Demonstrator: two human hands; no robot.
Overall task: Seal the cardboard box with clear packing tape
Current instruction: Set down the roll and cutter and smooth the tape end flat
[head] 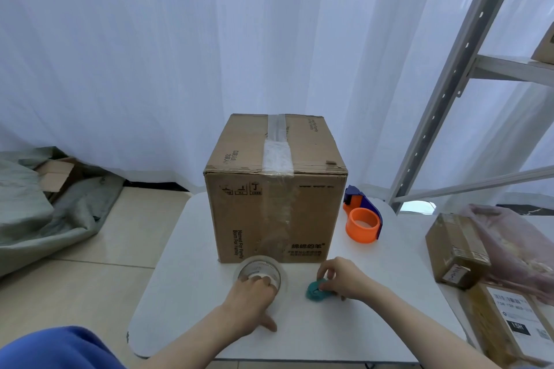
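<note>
cardboard box (275,189) sits mid-worktop (180,293), flaps down, a clear strip running over its top seam. just in front, the left hand (250,299) grips the clear tape roll (260,274), fingers hooked in its core. right hand (344,278) pinches a small teal cutter (314,290). orange-and-blue tape dispenser (362,219) beside the box's right.

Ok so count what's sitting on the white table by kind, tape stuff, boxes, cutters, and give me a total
Cardboard box: 1
Clear tape roll: 1, left hand on it
Tape dispenser, orange and blue: 1
Teal cutter: 1, under the right hand
Total: 4
</note>
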